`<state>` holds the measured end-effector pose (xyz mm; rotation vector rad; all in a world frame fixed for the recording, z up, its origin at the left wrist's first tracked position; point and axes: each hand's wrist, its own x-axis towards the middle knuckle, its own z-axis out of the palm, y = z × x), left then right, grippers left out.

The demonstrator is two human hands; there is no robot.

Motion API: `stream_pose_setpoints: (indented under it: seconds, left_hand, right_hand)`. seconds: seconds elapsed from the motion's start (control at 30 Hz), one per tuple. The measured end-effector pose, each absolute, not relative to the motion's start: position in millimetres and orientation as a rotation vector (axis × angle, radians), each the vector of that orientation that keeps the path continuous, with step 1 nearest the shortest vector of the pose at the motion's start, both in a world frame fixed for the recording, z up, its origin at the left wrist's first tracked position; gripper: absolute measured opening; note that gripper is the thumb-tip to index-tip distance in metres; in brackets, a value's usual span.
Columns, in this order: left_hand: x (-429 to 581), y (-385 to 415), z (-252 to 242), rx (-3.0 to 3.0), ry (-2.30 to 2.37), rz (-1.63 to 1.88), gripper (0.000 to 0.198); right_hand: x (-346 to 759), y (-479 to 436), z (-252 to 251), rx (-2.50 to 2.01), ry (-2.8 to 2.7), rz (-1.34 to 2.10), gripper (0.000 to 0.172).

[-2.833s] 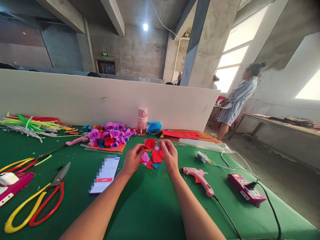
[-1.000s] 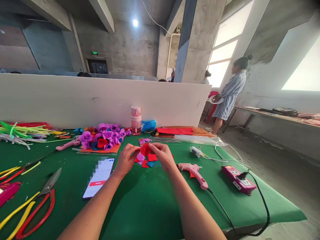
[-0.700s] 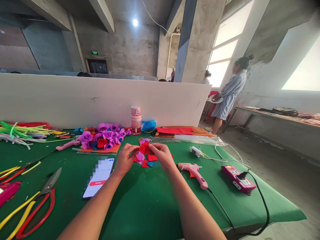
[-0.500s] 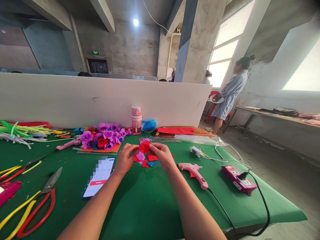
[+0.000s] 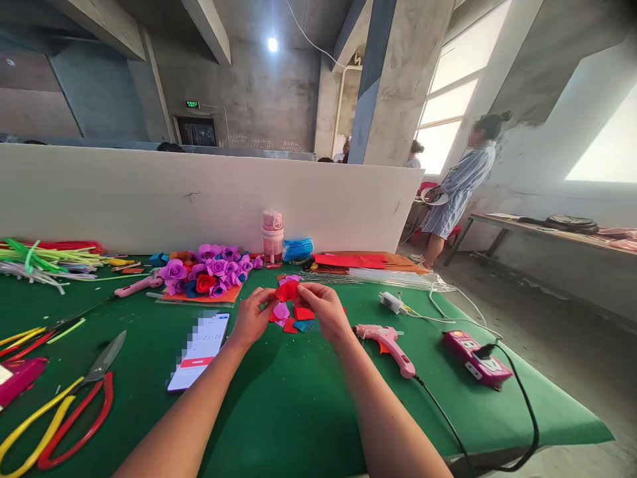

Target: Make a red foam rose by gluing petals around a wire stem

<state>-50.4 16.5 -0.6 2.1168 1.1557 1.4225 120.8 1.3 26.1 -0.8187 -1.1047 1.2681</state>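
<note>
Between my two hands is a small red paper flower (image 5: 287, 291), raised over the green table. The fingers of my left hand (image 5: 253, 315) pinch its left edge. On the opposite edge, my right hand (image 5: 322, 307) also pinches it between thumb and fingers. Beneath the hands lie loose petal pieces in red, purple and blue, among them a purple petal piece (image 5: 281, 311) and a blue petal piece (image 5: 303, 325). A pink glue gun (image 5: 388, 344) rests to the right of my right forearm. Left of my left wrist lies a phone (image 5: 202, 352) with a lit screen.
Purple paper roses (image 5: 216, 267) are heaped at the back left, beside a pink bottle (image 5: 273, 239). Scissors (image 5: 102, 362) lie open at the left. A power strip (image 5: 475, 358) with cables sits at the right. A white board (image 5: 199, 199) closes the back. A person (image 5: 462, 182) stands beyond.
The red flower has turned slightly in my fingers, showing more of its rounded petals. Both hands stay in nearly the same place; the view has shifted a little.
</note>
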Motion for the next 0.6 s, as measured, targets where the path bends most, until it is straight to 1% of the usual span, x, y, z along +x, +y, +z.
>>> stream_pose_setpoints:
  seconds: [0.23, 0.5, 0.6]
  left_hand:
    - [-48.9, 13.4, 2.7, 2.103, 1.156, 1.411, 0.017]
    - [-51.1, 17.0, -1.8, 2.118, 1.131, 1.491, 0.014]
    - [-52.0, 19.3, -3.6, 2.126, 1.133, 1.542, 0.014]
  right_hand:
    - [119.0, -2.3, 29.2, -0.784, -1.095, 1.305, 0.03]
    - [123.0, -3.3, 28.1, -0.774, -1.17, 1.4, 0.036]
    - [123.1, -3.7, 29.0, -0.816, -1.182, 1.372, 0.032]
